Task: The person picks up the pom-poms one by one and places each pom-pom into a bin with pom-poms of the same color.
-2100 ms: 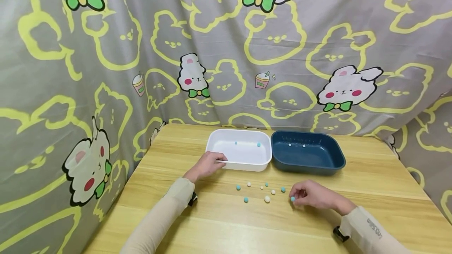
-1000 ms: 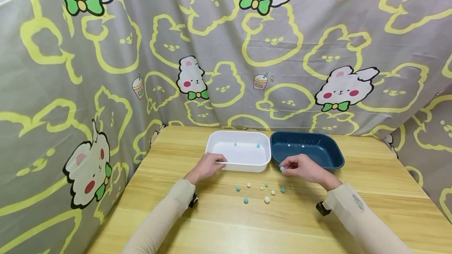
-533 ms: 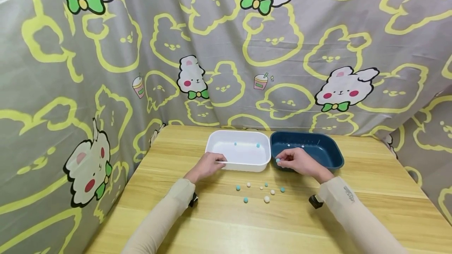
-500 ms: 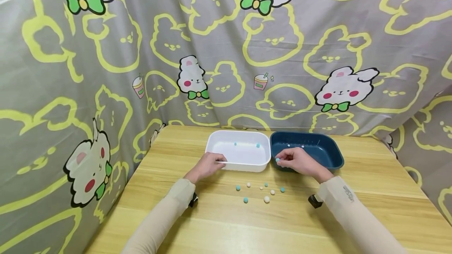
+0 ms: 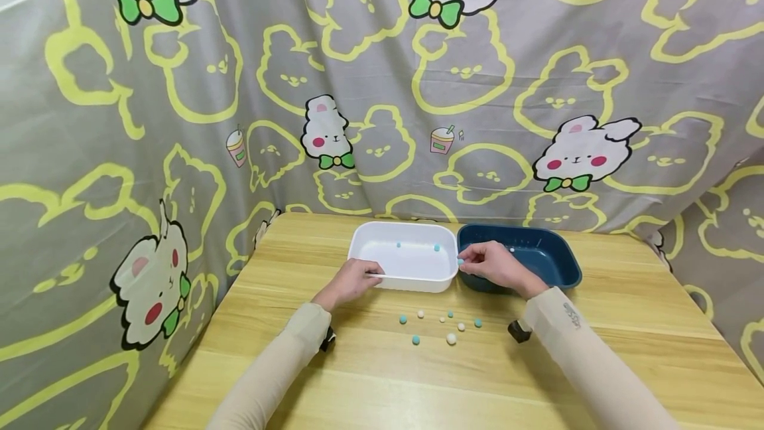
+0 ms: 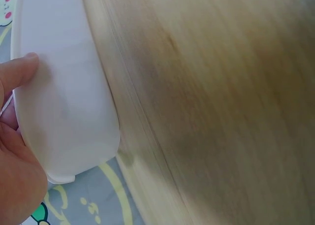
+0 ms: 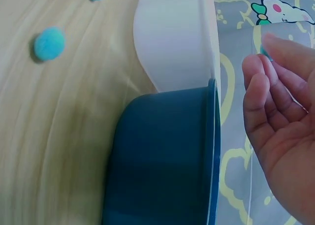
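Note:
My left hand [image 5: 353,277] grips the near left rim of a white bin [image 5: 418,282], with the thumb [image 6: 24,70] on its outer wall in the left wrist view. Two blue pom-poms lie inside that bin. My right hand [image 5: 495,264] pinches a small blue pom-pom [image 5: 460,262] between thumb and fingertips, above the place where the white bin meets the dark blue bin [image 5: 561,271]. In the right wrist view the fingers hide most of the held pom-pom. A white pom-pom [image 5: 512,250] shows in the dark blue bin, partly covered by my hand.
Several loose pom-poms lie on the wooden table [image 5: 370,377] before the bins, among them a blue one [image 5: 416,340] and a larger white one [image 5: 451,339]. A patterned curtain [image 5: 382,178] hangs behind the table and along its left side.
My right hand has lifted the blue pom-pom from the table's right part and carried it up and left, over the dark blue bin to the white bin's edge. My left hand stays put.

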Available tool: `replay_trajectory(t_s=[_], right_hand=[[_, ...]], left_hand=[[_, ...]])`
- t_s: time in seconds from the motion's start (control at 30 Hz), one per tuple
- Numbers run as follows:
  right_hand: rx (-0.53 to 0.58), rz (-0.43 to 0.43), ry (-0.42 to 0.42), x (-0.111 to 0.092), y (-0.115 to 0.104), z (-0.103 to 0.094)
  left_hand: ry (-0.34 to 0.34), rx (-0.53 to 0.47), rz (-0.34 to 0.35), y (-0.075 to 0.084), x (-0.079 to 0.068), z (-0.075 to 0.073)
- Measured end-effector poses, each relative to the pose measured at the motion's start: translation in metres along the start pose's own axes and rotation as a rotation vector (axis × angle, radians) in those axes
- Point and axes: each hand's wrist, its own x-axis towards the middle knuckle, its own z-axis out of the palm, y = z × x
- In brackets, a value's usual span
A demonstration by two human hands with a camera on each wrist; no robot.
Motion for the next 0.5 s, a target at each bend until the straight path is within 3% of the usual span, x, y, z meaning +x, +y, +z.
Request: replay_trajectory(t_s=[0.5], right_hand=[[0.048,0.001,-0.010,0.015,-0.001,0.012]], left_hand=[[0.020,0.005,0.032,-0.001,-0.001,0.002]])
